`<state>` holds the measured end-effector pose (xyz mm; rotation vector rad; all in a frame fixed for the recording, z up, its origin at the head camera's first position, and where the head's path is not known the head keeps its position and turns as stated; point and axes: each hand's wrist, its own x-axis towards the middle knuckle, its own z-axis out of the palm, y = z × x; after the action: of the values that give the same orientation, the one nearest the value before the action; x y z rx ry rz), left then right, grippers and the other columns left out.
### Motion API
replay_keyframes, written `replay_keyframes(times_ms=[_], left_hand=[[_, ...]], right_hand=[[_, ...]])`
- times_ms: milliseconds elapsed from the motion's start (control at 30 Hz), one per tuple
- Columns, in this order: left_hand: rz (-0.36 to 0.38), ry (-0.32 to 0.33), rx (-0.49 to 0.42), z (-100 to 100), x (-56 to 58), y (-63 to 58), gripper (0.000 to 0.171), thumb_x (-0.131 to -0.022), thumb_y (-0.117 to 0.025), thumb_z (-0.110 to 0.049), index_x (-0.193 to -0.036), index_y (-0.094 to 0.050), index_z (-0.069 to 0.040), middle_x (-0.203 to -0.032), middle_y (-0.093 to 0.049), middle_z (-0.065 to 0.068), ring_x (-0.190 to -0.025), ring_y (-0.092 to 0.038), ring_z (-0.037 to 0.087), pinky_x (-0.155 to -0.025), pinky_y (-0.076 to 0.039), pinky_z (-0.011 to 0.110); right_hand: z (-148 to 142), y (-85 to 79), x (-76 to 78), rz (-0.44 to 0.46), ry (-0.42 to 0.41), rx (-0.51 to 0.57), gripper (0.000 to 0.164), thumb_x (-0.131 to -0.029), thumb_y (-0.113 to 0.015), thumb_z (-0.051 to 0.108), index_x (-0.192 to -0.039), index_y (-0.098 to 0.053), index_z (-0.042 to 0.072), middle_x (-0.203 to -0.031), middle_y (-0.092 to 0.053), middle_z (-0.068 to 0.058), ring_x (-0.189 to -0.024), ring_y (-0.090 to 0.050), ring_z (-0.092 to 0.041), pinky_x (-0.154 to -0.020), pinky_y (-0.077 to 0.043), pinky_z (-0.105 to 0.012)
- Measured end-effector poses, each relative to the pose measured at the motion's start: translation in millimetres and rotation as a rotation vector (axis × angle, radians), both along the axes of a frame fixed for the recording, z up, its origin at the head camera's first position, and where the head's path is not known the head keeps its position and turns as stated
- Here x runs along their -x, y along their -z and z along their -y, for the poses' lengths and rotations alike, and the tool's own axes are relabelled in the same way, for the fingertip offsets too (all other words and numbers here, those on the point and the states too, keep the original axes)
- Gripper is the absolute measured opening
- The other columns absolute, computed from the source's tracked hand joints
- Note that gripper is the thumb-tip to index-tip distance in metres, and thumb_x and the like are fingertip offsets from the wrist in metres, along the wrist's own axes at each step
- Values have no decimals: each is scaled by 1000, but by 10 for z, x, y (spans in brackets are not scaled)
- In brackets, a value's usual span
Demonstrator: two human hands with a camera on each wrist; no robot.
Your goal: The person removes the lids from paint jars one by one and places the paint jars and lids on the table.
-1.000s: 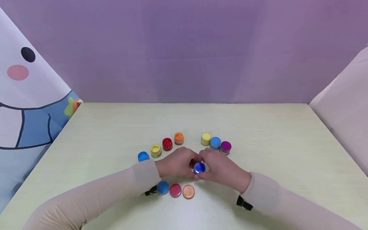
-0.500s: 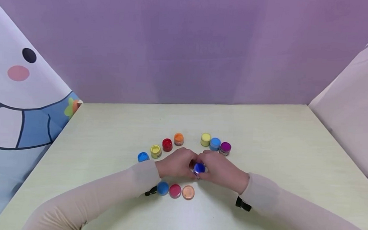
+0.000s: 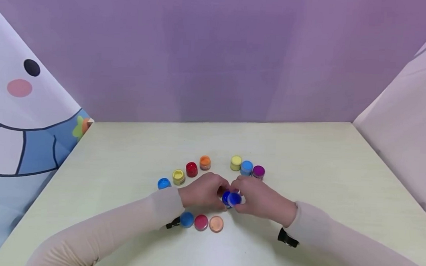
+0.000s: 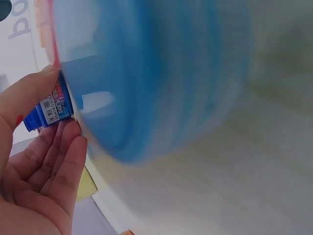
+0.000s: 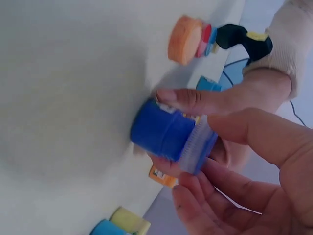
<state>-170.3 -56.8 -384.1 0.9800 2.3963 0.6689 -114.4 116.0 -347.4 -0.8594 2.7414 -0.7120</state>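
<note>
A dark blue paint jar (image 5: 161, 128) stands upright on the table between the two hands. The left hand (image 3: 204, 191) grips it, thumb on one side and fingers on the other; its label (image 4: 55, 105) shows in the left wrist view. Thumb and fingers of the right hand (image 3: 262, 196) pinch the jar's clear-rimmed blue lid (image 3: 235, 199). In the head view the lid is shifted right of the jar's mouth and overlaps it. The right wrist view shows lid (image 5: 198, 147) and jar close together; whether they still touch I cannot tell.
Beyond the left hand stand blue (image 3: 164, 183), yellow (image 3: 179, 177), red (image 3: 192, 169) and orange (image 3: 205, 162) jars. Yellow (image 3: 236, 162), light blue (image 3: 246, 167) and purple (image 3: 258, 172) jars stand behind the right hand. Blue (image 3: 186, 219), pink (image 3: 201, 222) and peach (image 3: 216, 224) round containers sit in front.
The lid was over the jar's mouth earlier; the right hand has moved it slightly right, uncovering part of the blue jar. The left hand keeps its grip.
</note>
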Motion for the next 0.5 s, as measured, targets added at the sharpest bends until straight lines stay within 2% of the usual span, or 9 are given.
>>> replay_keyframes(times_ms=[200, 333, 500], left_hand=[[8, -12, 17, -8, -16, -14, 26, -71, -77, -19, -93, -64, -22, -77, -57, -15, -75, -53, 7, -68, -44, 20], [6, -10, 29, -16, -14, -18, 25, -72, -77, -20, -93, -64, -22, -77, -57, -15, -75, -53, 7, -68, -44, 20], [-8, 1, 35, -20, -13, -14, 22, -73, -75, -20, -92, -63, -23, -77, -56, -15, -76, -52, 7, -68, -44, 20]], right_hand=[[3, -1, -131, 116, -1, -61, 21, -71, -73, 11, -86, -58, 11, -78, -50, 6, -67, -48, -11, -61, -44, -23], [8, 25, -174, 136, -9, -101, 20, -71, -74, 12, -83, -58, 12, -75, -49, 5, -64, -47, -11, -58, -42, -23], [23, 102, -210, 151, -18, -179, 20, -71, -74, 15, -83, -58, 13, -75, -48, 7, -64, -46, -10, -61, -42, -24]])
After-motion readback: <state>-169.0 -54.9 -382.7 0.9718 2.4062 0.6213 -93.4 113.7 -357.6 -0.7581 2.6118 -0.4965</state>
